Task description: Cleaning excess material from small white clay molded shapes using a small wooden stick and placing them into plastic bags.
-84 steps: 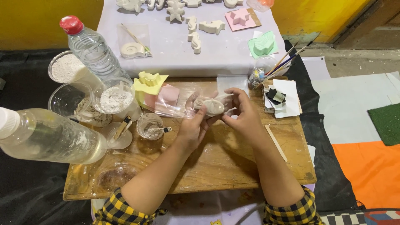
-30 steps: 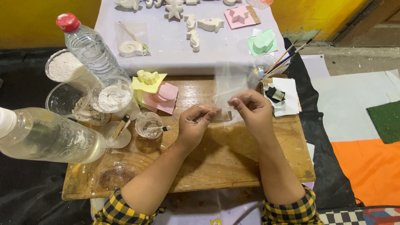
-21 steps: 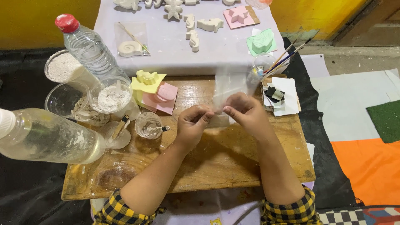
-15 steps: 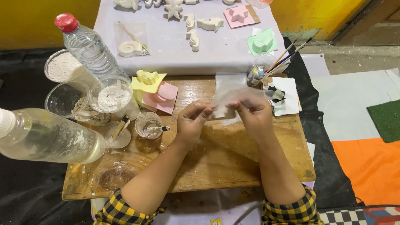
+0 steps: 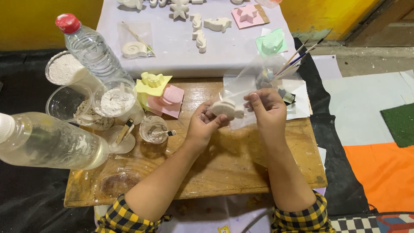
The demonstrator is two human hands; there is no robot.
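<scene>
Two hands, left hand pinching white plaster figure, right hand pinching clear bag, above scuffed wooden table.

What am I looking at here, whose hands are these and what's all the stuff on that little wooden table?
The view comes from a camera worn on a person's head, looking down at their own two bare hands. The left hand holds a small white plaster figure; the right hand grips a clear plastic bag beside it. On the wooden table lie yellow and pink moulds, cups of white powder, and paintbrushes. Two water bottles sit at the left. More white figures rest on the cloth beyond.
</scene>
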